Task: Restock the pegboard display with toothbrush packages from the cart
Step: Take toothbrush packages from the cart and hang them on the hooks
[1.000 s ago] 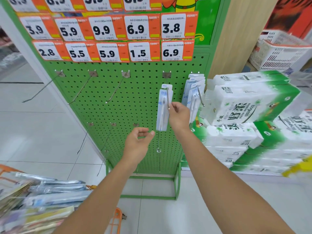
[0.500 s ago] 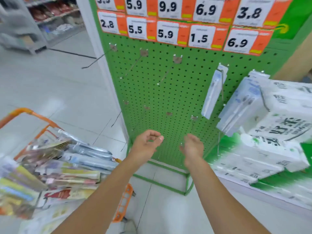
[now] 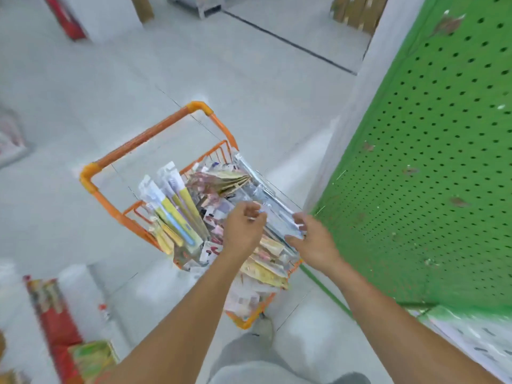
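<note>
An orange wire cart [image 3: 144, 137] stands on the floor below me, heaped with toothbrush packages. A stack of clear blue-and-white toothbrush packages [image 3: 266, 195] lies along its right side. My right hand [image 3: 313, 242] grips the near end of this stack, thumb below and fingers above. Curled over the stack's left edge, the fingertips of my left hand [image 3: 243, 231] reach the plastic; blur hides whether they hold it. The green pegboard [image 3: 443, 162] rises at the right, its few visible hooks bare.
Yellow-and-blue toothbrush packages [image 3: 177, 214] stand upright in the cart's left part. Red and green goods [image 3: 55, 322] sit at the lower left. The pegboard's green base frame [image 3: 327, 295] runs beside the cart. My grey trouser leg and shoe are below the cart.
My view swung down and left from the pegboard to the cart. Both hands dropped from in front of the board onto the clear package stack in the cart.
</note>
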Motion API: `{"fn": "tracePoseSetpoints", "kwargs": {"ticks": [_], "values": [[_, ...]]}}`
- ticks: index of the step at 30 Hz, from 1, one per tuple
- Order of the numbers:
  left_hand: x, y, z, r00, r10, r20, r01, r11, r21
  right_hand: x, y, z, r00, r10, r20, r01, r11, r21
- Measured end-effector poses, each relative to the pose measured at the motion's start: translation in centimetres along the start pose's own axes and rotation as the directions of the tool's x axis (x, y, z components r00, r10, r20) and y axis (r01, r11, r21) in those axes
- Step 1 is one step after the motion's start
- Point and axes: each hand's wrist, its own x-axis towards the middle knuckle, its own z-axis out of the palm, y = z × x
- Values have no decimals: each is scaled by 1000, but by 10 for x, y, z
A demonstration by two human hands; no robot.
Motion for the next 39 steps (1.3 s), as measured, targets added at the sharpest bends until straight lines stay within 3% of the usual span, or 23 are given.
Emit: {"fn": "tracePoseSetpoints", "kwargs": {"ticks": [3,12,21,26,31,35,39], "values": [[15,-30,-24,995,-77,-64,78,997,17,38,-7,33,999,-33,0,33,980,-197],[31,-56,-12,969,-244,37,247,959,-143,102,-19,76,996,-47,82,82,863,-499],[30,-47,-18,964,-267,10,265,950,-167,92,0,63,981,-192,0,185,944,-274],[39,-42,-15,954,-290,74,298,941,-163,99,3,71,984,-84,156,132,933,-334],[35,-38,-14,955,-293,48,296,930,-220,100,-10,72,985,-125,116,157,927,-341],[32,-39,-25,960,-272,66,279,920,-274,100,-10,46,986,-153,72,162,977,-138],[35,-29,-30,959,-165,231,204,967,-155,86,-32,5,974,-184,131,172,980,95]]}}
